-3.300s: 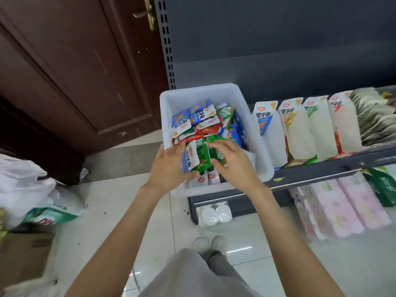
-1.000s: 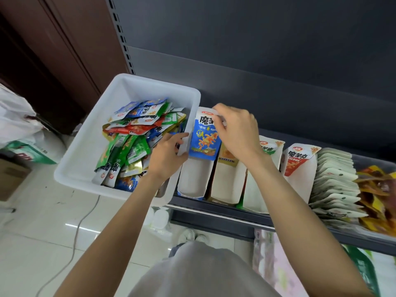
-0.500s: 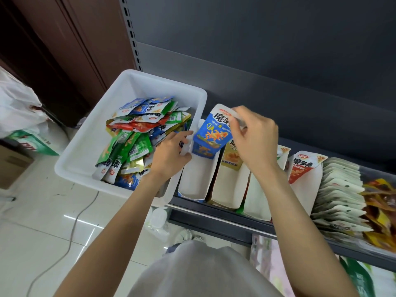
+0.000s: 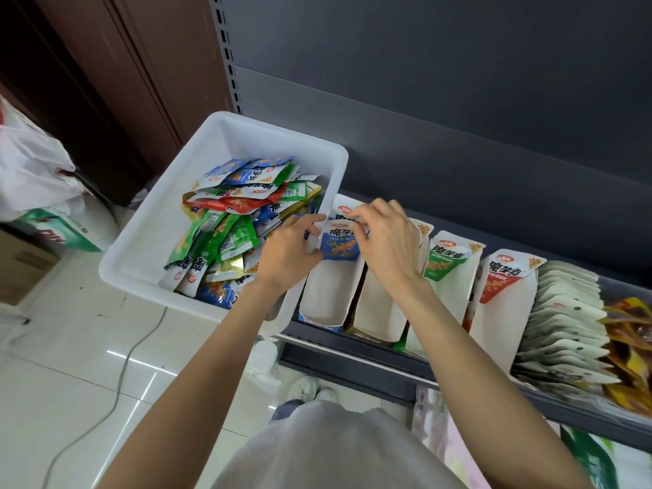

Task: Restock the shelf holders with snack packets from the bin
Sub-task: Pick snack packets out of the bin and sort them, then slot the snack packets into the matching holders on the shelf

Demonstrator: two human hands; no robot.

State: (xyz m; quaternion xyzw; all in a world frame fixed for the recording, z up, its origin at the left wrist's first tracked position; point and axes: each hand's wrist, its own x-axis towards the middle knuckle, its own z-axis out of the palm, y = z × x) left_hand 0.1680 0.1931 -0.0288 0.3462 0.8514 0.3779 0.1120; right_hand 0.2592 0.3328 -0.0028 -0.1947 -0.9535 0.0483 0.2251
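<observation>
Head view: our left hand (image 4: 287, 247) and right hand (image 4: 386, 238) both pinch the blue snack packet (image 4: 340, 243) over the leftmost holder (image 4: 328, 294), beside the bin (image 4: 148, 241).

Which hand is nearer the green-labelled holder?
Right. The right hand is just left of the green-labelled holder; the left hand is farther left, beside the white bin.

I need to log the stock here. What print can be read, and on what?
"魔芋爽": blue packet, held by both hands, and the green holder and red holder.
"20%": red holder's corner.
Packets in the bin: too small or blurred.
</observation>
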